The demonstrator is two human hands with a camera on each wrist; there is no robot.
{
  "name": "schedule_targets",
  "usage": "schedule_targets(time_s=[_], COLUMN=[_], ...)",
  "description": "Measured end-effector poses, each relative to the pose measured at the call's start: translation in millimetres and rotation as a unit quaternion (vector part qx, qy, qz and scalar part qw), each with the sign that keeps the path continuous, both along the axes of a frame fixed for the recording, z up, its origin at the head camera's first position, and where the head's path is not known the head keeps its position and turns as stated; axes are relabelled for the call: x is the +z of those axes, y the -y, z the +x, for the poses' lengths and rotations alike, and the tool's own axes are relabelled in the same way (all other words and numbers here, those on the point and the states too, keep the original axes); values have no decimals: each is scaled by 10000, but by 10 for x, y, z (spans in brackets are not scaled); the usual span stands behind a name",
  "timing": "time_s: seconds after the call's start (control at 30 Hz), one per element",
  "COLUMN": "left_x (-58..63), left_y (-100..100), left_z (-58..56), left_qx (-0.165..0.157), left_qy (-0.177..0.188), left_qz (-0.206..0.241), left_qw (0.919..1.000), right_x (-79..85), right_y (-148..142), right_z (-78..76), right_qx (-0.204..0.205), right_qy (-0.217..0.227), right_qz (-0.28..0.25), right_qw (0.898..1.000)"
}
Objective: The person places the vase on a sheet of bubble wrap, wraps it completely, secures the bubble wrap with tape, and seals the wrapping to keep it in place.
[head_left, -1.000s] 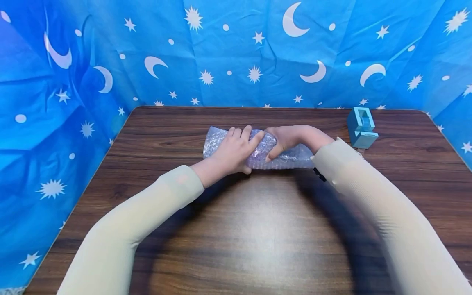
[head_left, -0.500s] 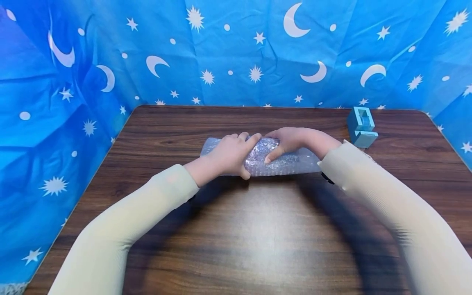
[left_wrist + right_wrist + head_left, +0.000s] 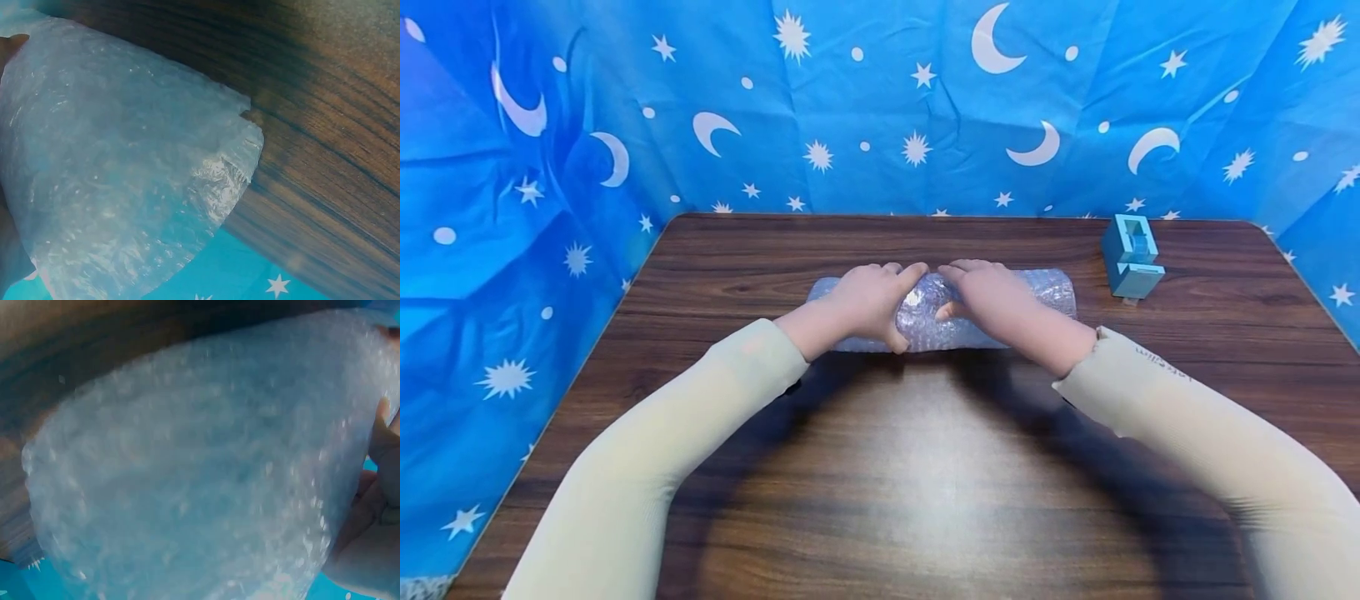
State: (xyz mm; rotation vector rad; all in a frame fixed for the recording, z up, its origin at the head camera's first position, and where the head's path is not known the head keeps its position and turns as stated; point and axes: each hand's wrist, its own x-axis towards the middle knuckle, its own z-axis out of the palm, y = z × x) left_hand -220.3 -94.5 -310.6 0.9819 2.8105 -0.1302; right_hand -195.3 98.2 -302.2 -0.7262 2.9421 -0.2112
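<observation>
In the head view, your left hand (image 3: 867,300) and right hand (image 3: 1000,302) both grip the rolled bubble wrap (image 3: 927,315), thumbs down its near face, fingers over the top toward 12 o'clock. The fingers' far ends are hidden, so how firmly they press cannot be told. The likeliest trouble is springback: ease both hands together and the layers could loosen. Uneven pressure, one side harder than the other, might skew the roll into a cone. The wrap lies crosswise on the table (image 3: 925,483), under and between your hands, with ends running past your left hand to 9 o'clock and your right to about 2. A pale blue tape dispenser (image 3: 1135,258) stands at half past two, apart from the wrap.

In the left wrist view, your hand shows only as slivers at 8 and 10 o'clock. The wrap spreads from there toward 3, with a small notch in its rim near 2; pulling there could tear it. Blue cloth (image 3: 253,272) shows toward 5.

In the right wrist view, your hand is against the wrap between 2 and 4 o'clock, and the unheld end reaches to 9, where it could flare for want of support.
</observation>
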Motion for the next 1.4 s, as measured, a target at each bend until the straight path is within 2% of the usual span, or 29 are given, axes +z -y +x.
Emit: schedule_targets(time_s=[0.23,0.43,0.67,0.8,0.97,1.17,1.4], left_x=[17,47,68,64,59,68,82], left_y=[-7,-11,-24,-24,-21,-16,-29], left_z=[-70,-121,-150,-155,-162,-166,-183], left_qx=[25,93,140,153,185,207,209], left_qy=[241,444,692,743,725,749,848], left_qz=[-7,18,-19,-51,-13,26,101], left_qw=[9997,9990,9975,9971,9972,9970,9961], right_x=[-60,-75,-82,-81,-112,-166,-198], right_y=[17,7,-124,-186,-218,-215,-179], right_z=[71,56,69,97,124,155,173], right_qx=[188,184,383,330,388,419,258], right_qy=[-406,-296,-335,-331,-532,-766,-734], right_qz=[-301,-609,-866,-881,-820,-506,-236], right_qw=[9985,9975,9949,9950,9945,9949,9967])
